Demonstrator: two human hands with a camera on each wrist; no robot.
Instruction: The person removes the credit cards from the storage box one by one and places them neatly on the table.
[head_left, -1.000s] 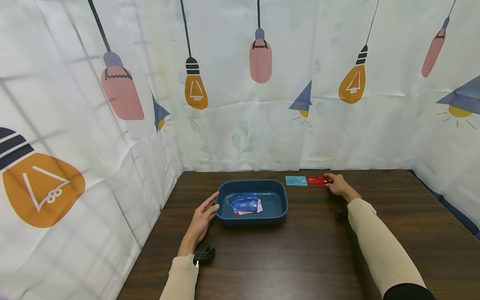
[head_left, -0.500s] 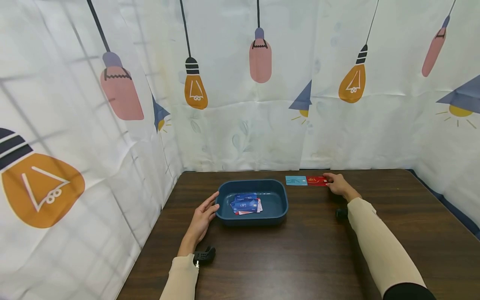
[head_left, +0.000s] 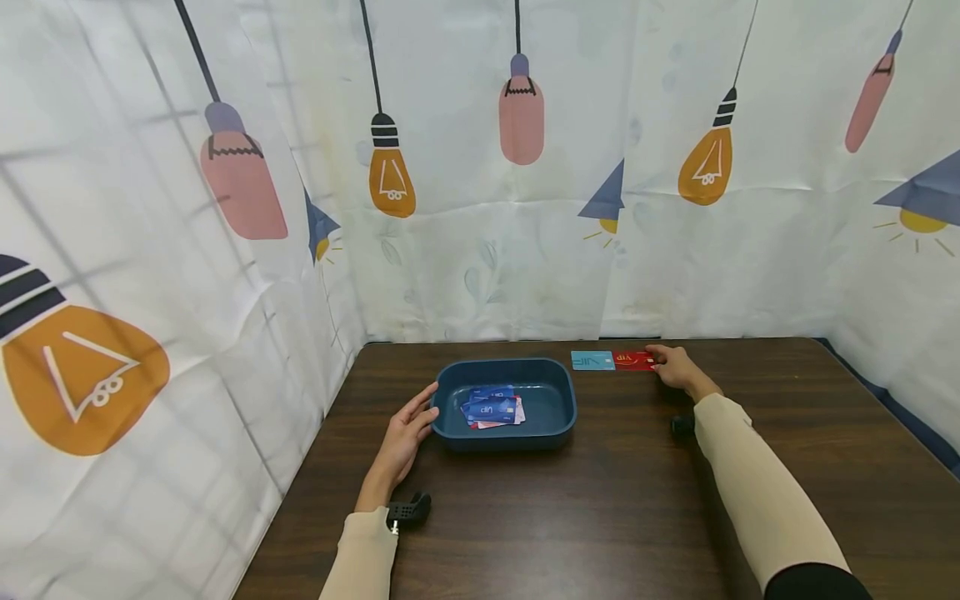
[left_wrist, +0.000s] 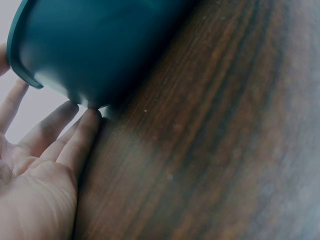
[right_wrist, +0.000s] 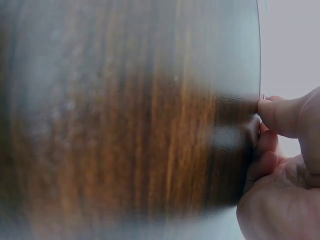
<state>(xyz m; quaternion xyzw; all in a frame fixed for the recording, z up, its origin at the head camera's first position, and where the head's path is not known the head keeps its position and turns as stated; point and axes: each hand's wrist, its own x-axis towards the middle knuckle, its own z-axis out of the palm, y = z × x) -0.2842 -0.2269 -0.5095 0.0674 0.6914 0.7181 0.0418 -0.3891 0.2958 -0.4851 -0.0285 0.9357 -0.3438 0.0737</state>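
Note:
In the head view my left hand [head_left: 401, 437] touches the left end of a dark blue tray [head_left: 502, 446], fingers fairly straight against its outside. The left wrist view shows those fingertips [left_wrist: 92, 117] against the tray's wall. Inside the tray lies a small loose pile of blue, red and pale cards [head_left: 492, 410]. My right hand [head_left: 681, 372] is at the right end of a red VIP card [head_left: 632, 361], thumb and forefinger at its edges. The card lies flat, its left edge against a light blue card [head_left: 592, 361]. In the right wrist view the other fingers [right_wrist: 265, 162] are curled.
The dark brown wooden table [head_left: 555, 517] ends at a white curtain [head_left: 465, 292] printed with lamps, at the back and both sides. The two cards lie near the table's back edge, right of the tray. A dark wrist device [head_left: 408, 510] is strapped to the left wrist.

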